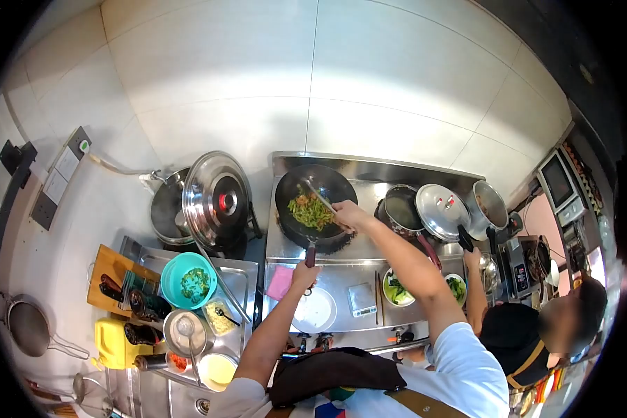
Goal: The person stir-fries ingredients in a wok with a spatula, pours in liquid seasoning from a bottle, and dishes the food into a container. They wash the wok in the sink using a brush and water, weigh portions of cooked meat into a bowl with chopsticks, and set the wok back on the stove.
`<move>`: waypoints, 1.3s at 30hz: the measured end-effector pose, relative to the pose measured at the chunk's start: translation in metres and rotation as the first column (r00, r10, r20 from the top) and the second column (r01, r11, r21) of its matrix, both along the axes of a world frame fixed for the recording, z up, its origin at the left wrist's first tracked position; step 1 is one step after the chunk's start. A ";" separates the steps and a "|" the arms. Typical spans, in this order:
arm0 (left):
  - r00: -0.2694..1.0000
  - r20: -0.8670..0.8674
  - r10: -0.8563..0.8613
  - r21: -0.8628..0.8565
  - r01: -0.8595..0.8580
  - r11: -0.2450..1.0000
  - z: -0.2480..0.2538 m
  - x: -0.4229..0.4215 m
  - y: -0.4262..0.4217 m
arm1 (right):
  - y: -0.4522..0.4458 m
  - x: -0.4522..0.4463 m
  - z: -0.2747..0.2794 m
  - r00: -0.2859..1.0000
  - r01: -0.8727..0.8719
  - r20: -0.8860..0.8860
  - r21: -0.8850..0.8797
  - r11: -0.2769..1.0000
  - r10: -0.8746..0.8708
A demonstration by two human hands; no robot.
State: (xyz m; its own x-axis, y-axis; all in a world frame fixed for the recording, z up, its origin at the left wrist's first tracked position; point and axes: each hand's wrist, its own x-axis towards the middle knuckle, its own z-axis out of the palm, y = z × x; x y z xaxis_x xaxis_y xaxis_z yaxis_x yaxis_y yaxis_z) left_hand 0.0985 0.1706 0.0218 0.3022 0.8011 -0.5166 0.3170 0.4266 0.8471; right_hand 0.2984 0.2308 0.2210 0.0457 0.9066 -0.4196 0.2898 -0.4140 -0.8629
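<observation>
Left hand closed around the dark wok handle on the near side of the wok. Right hand closed on the upper end of a metal utensil, which slants down to the left into the wok; its working end is partly hidden, so tool type cannot be told. Contents: cut green food with some orange-brown pieces, lying in the middle of the wok, dark pan surface bare around it. Wok sits at the left end of the steel cooking counter. Just below the left hand, on the near ledge: 1 white plate, with 1 pink cloth to its left. Right of the plate, in order: 1 small scale, 1 pair of chopsticks, 2 bowls of greens. Behind these bowls, 1 pan and 1 domed metal lid. Far right: a co-worker, 1 hand at a black handle; grip not resolved.
</observation>
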 end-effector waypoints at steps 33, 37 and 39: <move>0.992 0.040 0.120 -0.575 -0.075 0.815 -0.130 -0.095 -0.198 | -0.139 0.019 0.035 0.415 -0.366 0.866 -0.123 0.923 0.279; 0.966 0.112 0.235 -0.649 -0.108 0.753 -0.150 -0.080 -0.175 | -0.146 0.019 0.091 0.329 -0.449 0.869 -0.200 0.871 0.369; 0.966 0.018 0.260 -0.615 -0.194 0.764 -0.149 -0.085 -0.164 | -0.138 0.021 0.080 0.336 -0.456 0.858 -0.214 0.864 0.390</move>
State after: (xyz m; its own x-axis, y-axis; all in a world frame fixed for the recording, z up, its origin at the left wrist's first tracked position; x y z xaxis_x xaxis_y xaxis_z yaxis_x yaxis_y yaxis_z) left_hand 0.0138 0.0068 -0.1270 0.2258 0.3857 -0.8945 0.0765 0.9084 0.4110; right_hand 0.3198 0.0929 0.3010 -0.0521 0.9349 -0.3511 0.9973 0.0308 -0.0662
